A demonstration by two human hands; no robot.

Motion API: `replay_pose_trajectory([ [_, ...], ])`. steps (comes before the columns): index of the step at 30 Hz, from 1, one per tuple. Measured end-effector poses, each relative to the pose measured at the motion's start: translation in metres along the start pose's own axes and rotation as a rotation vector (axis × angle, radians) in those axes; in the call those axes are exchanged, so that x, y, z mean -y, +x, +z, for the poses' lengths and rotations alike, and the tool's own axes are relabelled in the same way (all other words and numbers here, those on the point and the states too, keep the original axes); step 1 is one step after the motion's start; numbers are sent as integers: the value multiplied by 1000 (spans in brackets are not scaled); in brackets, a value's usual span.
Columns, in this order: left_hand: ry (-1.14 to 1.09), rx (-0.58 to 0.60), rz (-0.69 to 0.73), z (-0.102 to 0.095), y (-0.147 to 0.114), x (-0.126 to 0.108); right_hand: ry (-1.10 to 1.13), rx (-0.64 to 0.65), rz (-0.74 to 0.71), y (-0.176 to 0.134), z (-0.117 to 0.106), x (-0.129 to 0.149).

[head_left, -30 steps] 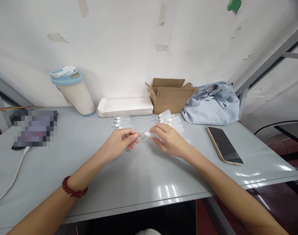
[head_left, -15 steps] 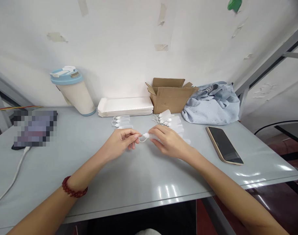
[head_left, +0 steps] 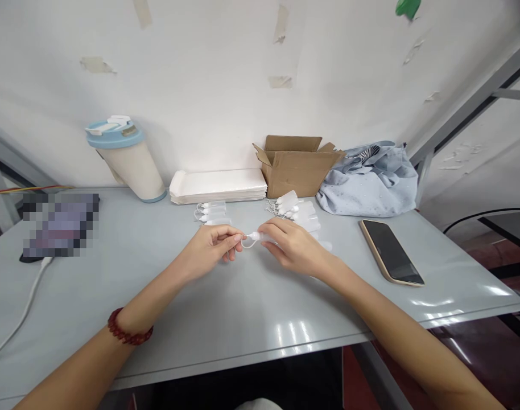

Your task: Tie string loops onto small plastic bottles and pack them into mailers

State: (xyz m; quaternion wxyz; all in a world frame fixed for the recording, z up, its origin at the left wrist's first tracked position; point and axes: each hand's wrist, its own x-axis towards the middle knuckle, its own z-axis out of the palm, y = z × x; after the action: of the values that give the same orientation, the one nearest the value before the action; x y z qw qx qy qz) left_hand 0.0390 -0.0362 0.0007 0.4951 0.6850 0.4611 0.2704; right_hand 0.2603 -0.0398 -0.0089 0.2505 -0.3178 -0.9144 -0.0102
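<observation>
Between my hands is a small translucent squeeze bottle with a white nozzle [head_left: 254,236]. My right hand [head_left: 292,245] grips its body, with the nozzle pointing left. My left hand [head_left: 217,244] pinches the far end of the bottle's thin curved strap, right by the nozzle tip. The small cap on that strap is mostly hidden by the fingertips. Just behind my left hand lie several similar bottles [head_left: 215,218] in a row. More bottles [head_left: 305,212] are heaped behind my right hand, partly covered by it.
Along the wall stand a tumbler [head_left: 130,165], a stack of white padded envelopes [head_left: 219,186], an open cardboard box [head_left: 298,176] and a light blue cloth bag [head_left: 371,185]. A phone [head_left: 392,253] lies at the right. On the left is a blurred-out device [head_left: 61,225] with a white cable [head_left: 29,302].
Both hands keep almost the same position and grip on the bottle. The whole view has shifted very slightly.
</observation>
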Motion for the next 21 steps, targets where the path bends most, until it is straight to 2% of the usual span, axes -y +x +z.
replay_pose_trajectory([
  [8, 29, -20, -12, 4, -3, -2, 27, -3, 24, -2, 2, 1],
  [15, 26, -27, -9, 9, -3, 1, 6, -63, -18, -5, 13, 2],
  [21, -11, -6, -18, 11, -5, 0, -77, -99, -67, -5, 13, 7],
])
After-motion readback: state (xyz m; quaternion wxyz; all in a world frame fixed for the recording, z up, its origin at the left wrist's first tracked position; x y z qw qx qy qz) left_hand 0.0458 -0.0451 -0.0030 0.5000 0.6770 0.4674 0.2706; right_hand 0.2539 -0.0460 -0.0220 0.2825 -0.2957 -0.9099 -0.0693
